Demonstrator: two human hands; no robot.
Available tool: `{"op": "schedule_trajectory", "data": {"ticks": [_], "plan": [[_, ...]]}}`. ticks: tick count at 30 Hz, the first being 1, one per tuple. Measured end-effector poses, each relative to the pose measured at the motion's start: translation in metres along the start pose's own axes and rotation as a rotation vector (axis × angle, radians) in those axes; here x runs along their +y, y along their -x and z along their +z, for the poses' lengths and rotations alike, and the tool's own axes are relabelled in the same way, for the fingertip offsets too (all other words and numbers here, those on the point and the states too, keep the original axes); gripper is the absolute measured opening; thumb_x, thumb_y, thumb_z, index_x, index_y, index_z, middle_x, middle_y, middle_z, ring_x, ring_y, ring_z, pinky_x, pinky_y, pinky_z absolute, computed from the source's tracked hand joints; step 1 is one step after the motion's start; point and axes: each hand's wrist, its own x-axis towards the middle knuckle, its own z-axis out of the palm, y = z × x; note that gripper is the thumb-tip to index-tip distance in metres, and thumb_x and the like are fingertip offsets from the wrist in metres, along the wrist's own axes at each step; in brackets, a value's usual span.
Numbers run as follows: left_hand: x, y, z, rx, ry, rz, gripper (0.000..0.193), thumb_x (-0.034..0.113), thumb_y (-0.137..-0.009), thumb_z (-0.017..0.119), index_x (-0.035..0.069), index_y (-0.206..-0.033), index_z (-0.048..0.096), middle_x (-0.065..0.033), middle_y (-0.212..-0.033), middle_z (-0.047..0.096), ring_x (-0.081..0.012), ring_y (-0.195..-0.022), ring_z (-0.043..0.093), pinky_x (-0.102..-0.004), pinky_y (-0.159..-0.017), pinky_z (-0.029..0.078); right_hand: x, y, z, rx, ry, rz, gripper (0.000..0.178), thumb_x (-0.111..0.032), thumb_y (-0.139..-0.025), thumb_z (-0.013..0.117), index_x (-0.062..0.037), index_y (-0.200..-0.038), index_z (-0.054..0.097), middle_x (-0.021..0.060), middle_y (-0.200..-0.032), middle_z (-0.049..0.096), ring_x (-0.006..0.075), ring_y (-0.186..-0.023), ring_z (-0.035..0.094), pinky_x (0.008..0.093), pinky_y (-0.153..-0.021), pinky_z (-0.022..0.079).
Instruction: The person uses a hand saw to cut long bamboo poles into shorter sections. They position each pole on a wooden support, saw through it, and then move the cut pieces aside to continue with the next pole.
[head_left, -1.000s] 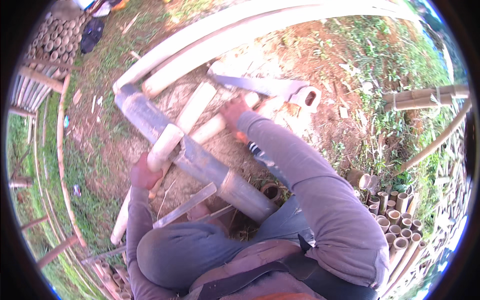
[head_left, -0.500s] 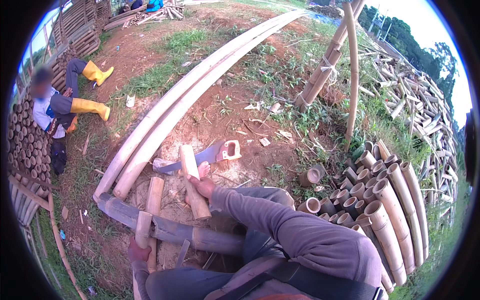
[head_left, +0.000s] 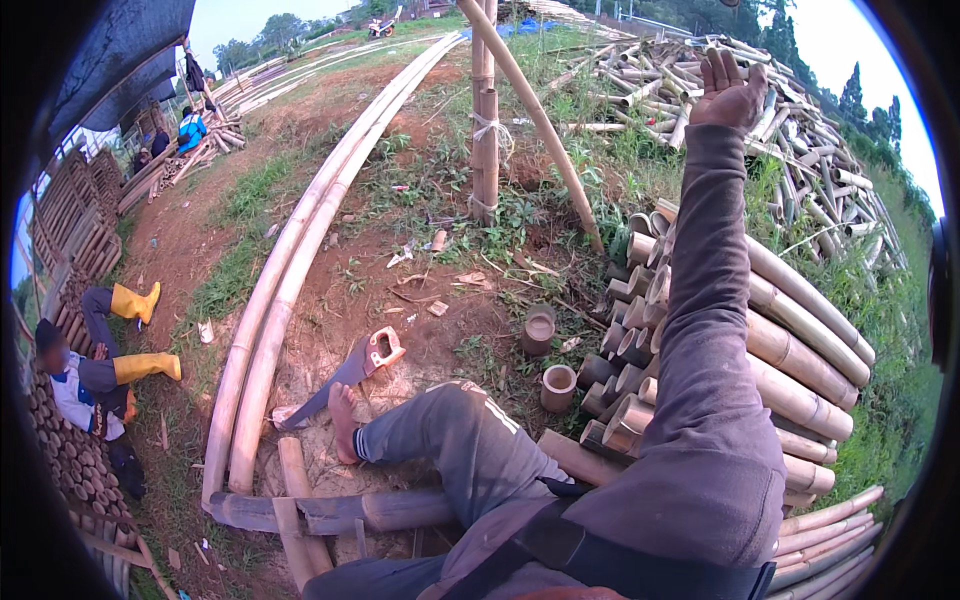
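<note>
My right hand (head_left: 728,95) is raised at the end of an outstretched arm, fingers extended and nothing in them. Behind it lies a large heap of bamboo pieces (head_left: 640,75). Out of sight is my left hand. A short bamboo piece (head_left: 290,535) stands beside my leg at the lower left, near a dark bamboo pole (head_left: 400,510) lying crosswise. Another cut length (head_left: 293,465) rests across that pole. The handsaw (head_left: 340,385) is on the ground, its blade close to my bare foot (head_left: 343,420).
Two long split bamboo poles (head_left: 285,270) stretch away to the far ground. Stacked bamboo tubes (head_left: 790,370) lie at my right. Tied upright poles (head_left: 485,150) stand ahead. A person in yellow boots (head_left: 135,303) sits at the left by a bamboo stack.
My right hand has let go of the bamboo piece and swung up to the far right. My left hand has left the view. The view has turned toward the right.
</note>
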Motion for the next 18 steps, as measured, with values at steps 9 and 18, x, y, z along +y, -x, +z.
{"op": "schedule_trajectory", "data": {"ticks": [9, 18], "plan": [[-0.087, 0.032, -0.080, 0.382, 0.032, 0.085, 0.098, 0.027, -0.076, 0.086, 0.001, -0.157, 0.039, -0.0321, -0.153, 0.048, -0.0476, -0.141, 0.049, -0.0513, -0.114, 0.044, -0.004, 0.331, -0.072, -0.623, 0.457, 0.841, 0.032, -0.020, -0.104, 0.067, 0.0039, -0.125, 0.064, 0.0090, -0.107, 0.073, 0.0146, -0.092, 0.072, 0.0296, -0.081, 0.060], [0.263, 0.063, -0.303, 0.265, 0.457, 0.749, 0.074, 0.020, -0.096, 0.076, -0.007, -0.154, 0.039, -0.0214, -0.143, 0.055, -0.0257, -0.127, 0.056, -0.0390, -0.110, 0.044, -0.168, 0.671, 0.060, -1.292, -0.216, 1.117, 0.093, -0.046, -0.089, 0.079, 0.0017, -0.156, 0.036, 0.0307, -0.144, 0.054, 0.0429, -0.130, 0.060, 0.0479, -0.112, 0.047]]}}
